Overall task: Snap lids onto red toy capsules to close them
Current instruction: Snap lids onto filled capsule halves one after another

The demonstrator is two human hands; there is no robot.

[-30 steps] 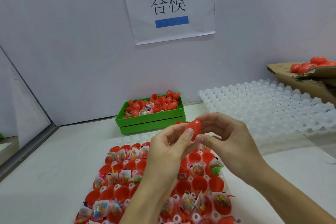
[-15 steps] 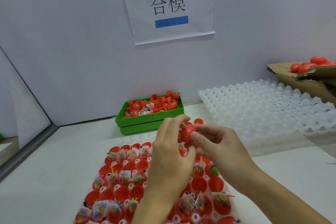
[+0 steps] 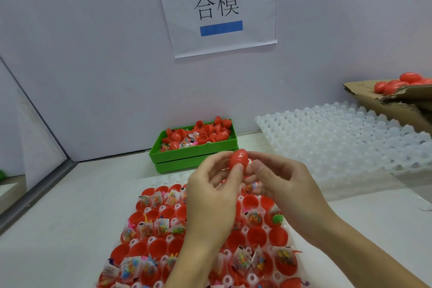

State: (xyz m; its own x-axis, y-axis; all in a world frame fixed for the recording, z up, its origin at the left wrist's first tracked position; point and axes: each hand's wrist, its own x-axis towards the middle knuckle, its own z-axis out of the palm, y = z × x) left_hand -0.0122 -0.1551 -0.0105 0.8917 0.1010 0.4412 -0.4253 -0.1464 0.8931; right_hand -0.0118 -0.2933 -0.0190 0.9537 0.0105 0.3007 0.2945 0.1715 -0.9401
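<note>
Both hands are up over the tray of red cups, sharing one red capsule [image 3: 238,162] between them. Left hand [image 3: 214,196] has its thumb pressed on the near side of the capsule and its index finger curled over the far side, so it's pinching it; the other fingers are loosely bent. Right hand [image 3: 284,184] grips the same capsule from the other side with thumb and fingertips, though most of that contact is hidden behind the capsule itself. It looks like one egg shape, and I can't tell from here if the seam is fully snapped.

Using the white tray [image 3: 295,262] under the hands as the landmark: it's packed with open red cups [image 3: 257,232], lots of them holding little clear toy packets [image 3: 243,258], a few with nothing inside. Just behind the tray sits a green bin [image 3: 194,154] heaped with loose red shells [image 3: 211,132] and a few more packets. Off to the tray's right and further back there's a stack of bare white dimpled trays [image 3: 346,138], and past that a cardboard box [image 3: 385,105] with red eggs [image 3: 402,82] in it. Straight behind the tray, on the wall, a paper sign [image 3: 217,7] reads 合模, with blue tape.
</note>
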